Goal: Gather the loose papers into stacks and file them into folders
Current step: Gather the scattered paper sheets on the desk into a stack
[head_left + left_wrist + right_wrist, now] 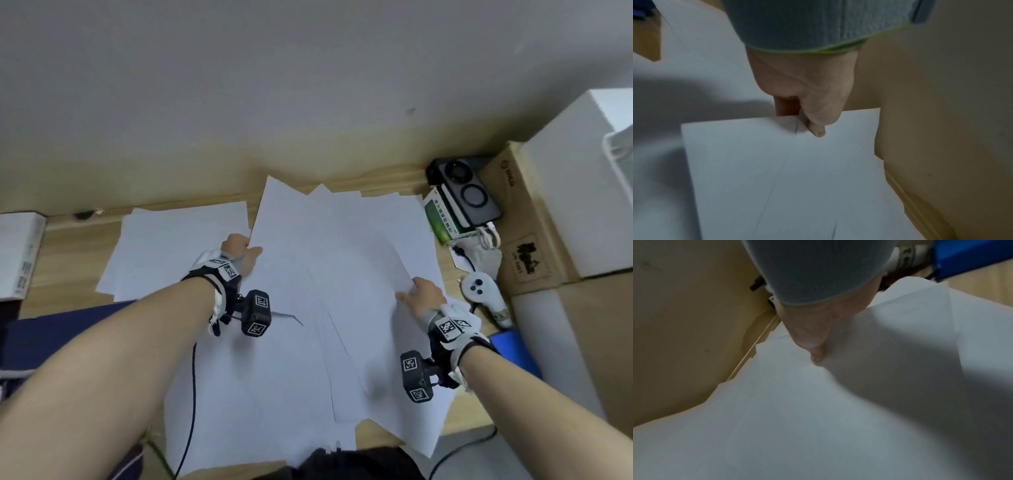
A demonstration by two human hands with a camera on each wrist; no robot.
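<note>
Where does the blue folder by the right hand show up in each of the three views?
Head: blue folder at right, beside the right wrist.
Left wrist: a blurred blue patch in the top-left corner; cannot tell if it is the folder.
Right wrist: top-right corner.
Shared landmark: the white papers.

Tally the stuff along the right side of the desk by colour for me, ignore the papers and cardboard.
Green: 1, the green box
Black: 1, the black device
White: 1, the white controller
Blue: 1, the blue folder
Grey: 1, the grey pouch
Total: 5
</note>
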